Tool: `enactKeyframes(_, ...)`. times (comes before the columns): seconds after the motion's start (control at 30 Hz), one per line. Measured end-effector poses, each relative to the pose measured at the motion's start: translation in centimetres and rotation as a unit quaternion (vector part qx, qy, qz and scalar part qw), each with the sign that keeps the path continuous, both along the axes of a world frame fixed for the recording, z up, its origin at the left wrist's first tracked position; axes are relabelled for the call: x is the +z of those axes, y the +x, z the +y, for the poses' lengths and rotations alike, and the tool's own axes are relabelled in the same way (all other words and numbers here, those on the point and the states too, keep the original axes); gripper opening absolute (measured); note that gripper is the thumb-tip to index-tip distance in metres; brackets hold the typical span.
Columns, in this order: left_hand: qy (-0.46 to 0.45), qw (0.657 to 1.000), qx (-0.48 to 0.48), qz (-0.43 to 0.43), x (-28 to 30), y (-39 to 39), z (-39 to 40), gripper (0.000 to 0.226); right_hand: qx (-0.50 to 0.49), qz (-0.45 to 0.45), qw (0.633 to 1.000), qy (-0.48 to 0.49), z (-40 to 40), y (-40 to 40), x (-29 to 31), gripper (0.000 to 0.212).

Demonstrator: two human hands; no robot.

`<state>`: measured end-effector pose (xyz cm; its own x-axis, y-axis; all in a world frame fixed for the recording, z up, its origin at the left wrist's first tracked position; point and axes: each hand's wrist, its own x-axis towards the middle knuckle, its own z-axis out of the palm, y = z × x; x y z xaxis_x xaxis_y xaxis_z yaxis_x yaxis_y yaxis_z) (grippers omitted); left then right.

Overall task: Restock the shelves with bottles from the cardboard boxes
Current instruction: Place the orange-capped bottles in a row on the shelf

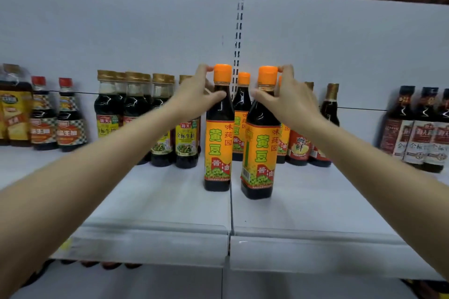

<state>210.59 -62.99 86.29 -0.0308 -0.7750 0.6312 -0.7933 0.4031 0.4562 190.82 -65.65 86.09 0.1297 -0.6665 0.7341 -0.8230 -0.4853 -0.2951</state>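
On the white shelf [155, 204], well back from its front edge, two orange-capped bottles stand side by side. The left hand [194, 94] grips the left bottle [218, 128] at neck and cap; the right hand [289, 99] grips the right bottle [261, 138] likewise. More bottles [136, 114] line the back wall.

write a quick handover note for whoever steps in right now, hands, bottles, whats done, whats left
Left hand grips the neck of the left orange-capped dark soy sauce bottle, upright on the white metal shelf.
Right hand grips the neck of the right orange-capped bottle, slightly tilted at the shelf.
Done: two more orange-capped bottles stand behind.
Left: let go, align the row. No cardboard boxes in view.
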Motion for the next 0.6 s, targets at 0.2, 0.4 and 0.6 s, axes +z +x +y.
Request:
enactKeyframes(0.2, 0.022, 0.999, 0.014, 0.025, -8.9, 0.3, 1.0, 0.1, 0.088, -0.013, 0.993, 0.08, 2.5, -2.1, -7.4, 0.1)
enactKeyframes(0.4, 0.022, 1.0, 0.012, -0.004, -11.3, 0.0, 1.7, 0.111, 0.139, 0.005, 0.985, 0.103, 2.1, -2.3, -12.0, 0.11)
enactKeyframes(0.6, 0.028, 0.999, 0.015, 0.014, -11.6, -0.1, 0.3, 0.111, 0.107, -0.011, 0.989, 0.097, 1.0, -0.8, -12.2, 0.108)
